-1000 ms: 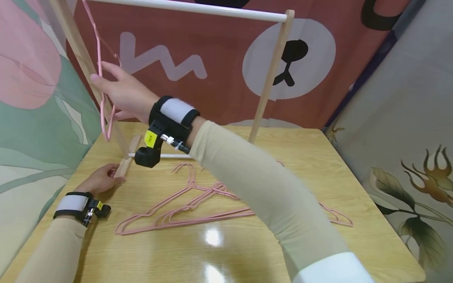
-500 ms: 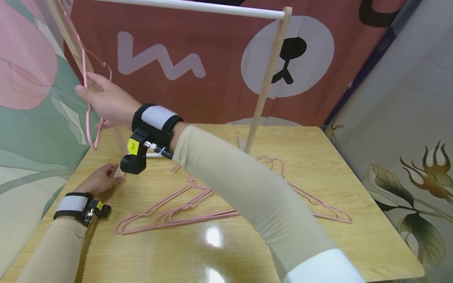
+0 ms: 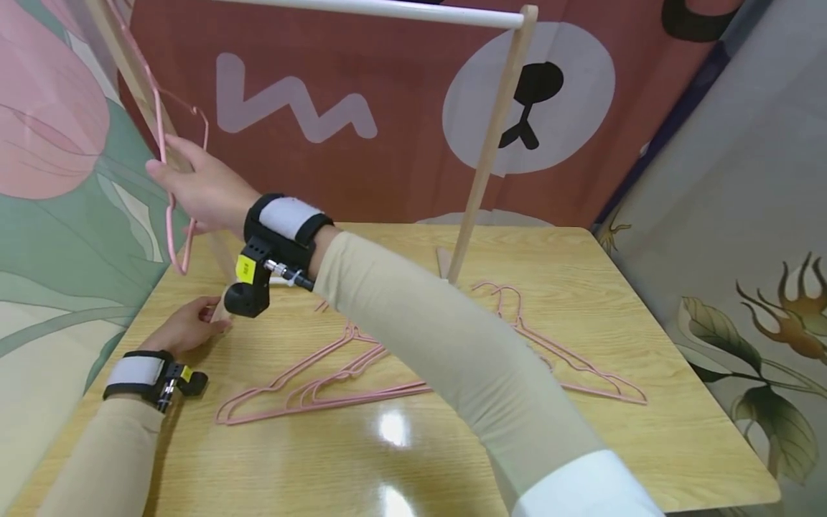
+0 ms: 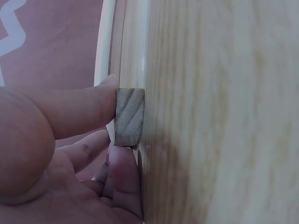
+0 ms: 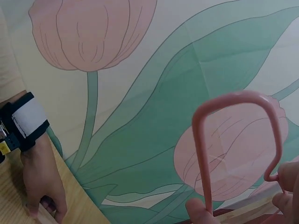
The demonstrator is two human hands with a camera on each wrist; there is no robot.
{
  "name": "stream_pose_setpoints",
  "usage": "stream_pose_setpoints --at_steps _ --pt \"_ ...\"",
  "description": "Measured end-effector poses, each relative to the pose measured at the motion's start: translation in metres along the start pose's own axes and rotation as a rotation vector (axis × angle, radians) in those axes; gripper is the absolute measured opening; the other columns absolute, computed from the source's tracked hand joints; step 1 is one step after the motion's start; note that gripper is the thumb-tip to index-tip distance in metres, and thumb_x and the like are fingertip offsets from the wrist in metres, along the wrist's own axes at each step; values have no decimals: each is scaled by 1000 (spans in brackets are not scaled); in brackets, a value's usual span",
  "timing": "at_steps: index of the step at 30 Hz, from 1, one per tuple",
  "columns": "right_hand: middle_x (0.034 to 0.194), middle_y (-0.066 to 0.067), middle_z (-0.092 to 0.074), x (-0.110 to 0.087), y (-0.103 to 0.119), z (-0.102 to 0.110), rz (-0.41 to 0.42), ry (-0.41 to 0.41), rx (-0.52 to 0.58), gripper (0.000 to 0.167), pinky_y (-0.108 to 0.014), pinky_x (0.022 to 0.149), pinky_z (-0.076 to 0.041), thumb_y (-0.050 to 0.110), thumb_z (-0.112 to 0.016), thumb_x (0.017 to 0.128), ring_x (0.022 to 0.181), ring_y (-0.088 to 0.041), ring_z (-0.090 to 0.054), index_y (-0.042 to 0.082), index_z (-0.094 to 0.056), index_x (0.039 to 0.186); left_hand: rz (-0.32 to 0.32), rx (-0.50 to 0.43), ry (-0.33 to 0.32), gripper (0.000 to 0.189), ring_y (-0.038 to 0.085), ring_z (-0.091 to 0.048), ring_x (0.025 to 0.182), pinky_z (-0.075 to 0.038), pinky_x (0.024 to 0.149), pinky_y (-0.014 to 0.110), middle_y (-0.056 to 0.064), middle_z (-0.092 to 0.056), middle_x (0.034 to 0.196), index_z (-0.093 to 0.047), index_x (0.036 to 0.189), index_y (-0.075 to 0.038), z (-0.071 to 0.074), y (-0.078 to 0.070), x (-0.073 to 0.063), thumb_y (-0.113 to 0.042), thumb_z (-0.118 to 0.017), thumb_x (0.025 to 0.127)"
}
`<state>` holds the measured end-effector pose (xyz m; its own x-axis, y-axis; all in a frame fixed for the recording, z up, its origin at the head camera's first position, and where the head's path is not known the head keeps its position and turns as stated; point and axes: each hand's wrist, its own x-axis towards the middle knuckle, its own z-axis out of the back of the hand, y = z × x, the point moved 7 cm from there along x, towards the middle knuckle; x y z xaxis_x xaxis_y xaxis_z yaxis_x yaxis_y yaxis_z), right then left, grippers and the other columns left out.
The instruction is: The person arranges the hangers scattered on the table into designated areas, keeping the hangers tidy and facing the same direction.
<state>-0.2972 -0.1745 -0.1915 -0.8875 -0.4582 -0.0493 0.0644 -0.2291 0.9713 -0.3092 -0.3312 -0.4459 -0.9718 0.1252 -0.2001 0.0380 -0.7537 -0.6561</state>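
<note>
My right hand (image 3: pixel 209 187) holds a pink clothes hanger (image 3: pixel 171 240) upright beside the left post (image 3: pixel 132 75) of a wooden rack, thumb and fingers on its wire. The hanger's hook lies beyond the top of the head view. In the right wrist view the hanger's rounded end (image 5: pixel 201 154) rises between thumb and fingers. Low at the left, my left hand (image 3: pixel 187 327) grips the end of the rack's wooden foot (image 3: pixel 222 309). The left wrist view shows the foot's cut end (image 4: pixel 130 116) with the thumb on top and fingers underneath.
Several pink hangers (image 3: pixel 323 408) lie overlapping on the wooden table (image 3: pixel 297 474), partly under my right forearm; more hangers (image 3: pixel 607 392) reach out to its right. The rack's white top rod (image 3: pixel 388 8) meets the right post (image 3: pixel 487 158). Printed cloths (image 3: pixel 400 172) hang behind and at both sides.
My right hand has shifted left and slightly down with the hanger, then nearly stopped over the last half second. The left hand keeps its grip on the foot.
</note>
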Motion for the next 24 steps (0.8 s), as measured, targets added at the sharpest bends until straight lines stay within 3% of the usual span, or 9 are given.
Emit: stream_pose_setpoints --at_steps 9,15,24 --pt "145 14 -51 2 -3 -2 12 8 -9 52 -28 69 -56 31 -53 107 98 -10 -62 41 -38 155 39 -15 11 63 41 -49 104 -42 89 48 31 -51 118 -31 143 20 -1 2 0 -20 -59 103" --pt "150 17 -45 2 -4 -4 -1 21 -1 54 -29 75 -57 33 -54 107 103 -8 -62 40 -34 157 47 -35 8 64 41 -47 105 -41 89 49 31 -49 118 -30 143 20 -1 3 -3 -20 -59 103" --pt "146 11 -49 0 -6 3 19 56 6 56 -36 79 -59 33 -55 106 111 -10 -61 38 -33 158 6 -33 -15 61 41 -51 106 -43 85 41 33 -52 118 -32 140 23 -2 0 -3 -16 -60 102"
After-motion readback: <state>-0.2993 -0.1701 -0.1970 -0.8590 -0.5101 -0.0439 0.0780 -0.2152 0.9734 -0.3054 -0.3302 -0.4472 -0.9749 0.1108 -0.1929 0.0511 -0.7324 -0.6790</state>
